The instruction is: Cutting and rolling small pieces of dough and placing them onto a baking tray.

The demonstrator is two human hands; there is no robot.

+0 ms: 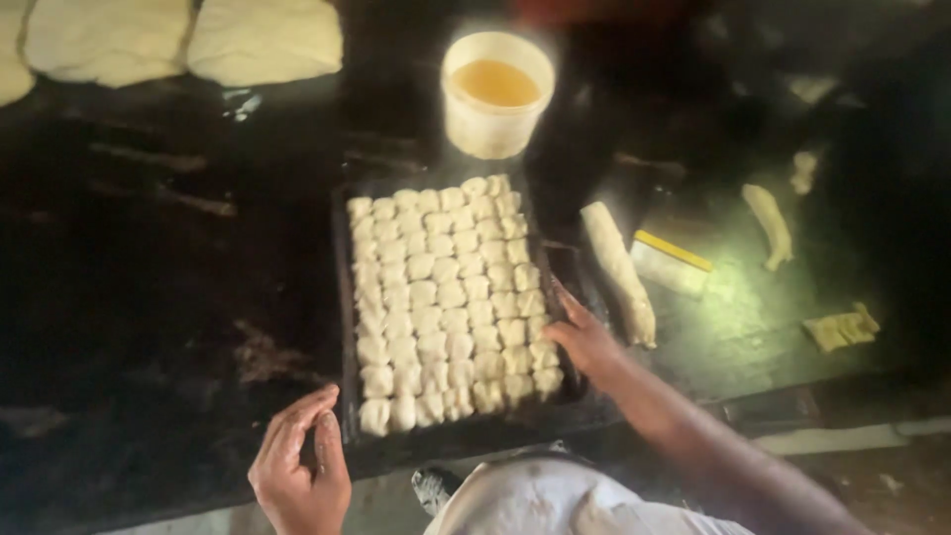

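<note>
Both my hands sit at the dark tray (344, 297) of small dough pieces (446, 297) on the counter (149, 297) — right hand (582, 337) spread against its right edge, touching the dough, left hand (297, 466) loosely curled, empty, near its front-left corner.

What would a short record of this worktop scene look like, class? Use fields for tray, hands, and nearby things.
Tray: dark baking tray filled with rows of small dough pieces
Right hand: right hand on the tray's right edge
Left hand: left hand near the tray's front left corner, holding nothing visible
Nearby: tub of yellowish liquid behind the tray; dough roll to its right; flat dough sheets at the far left
</note>
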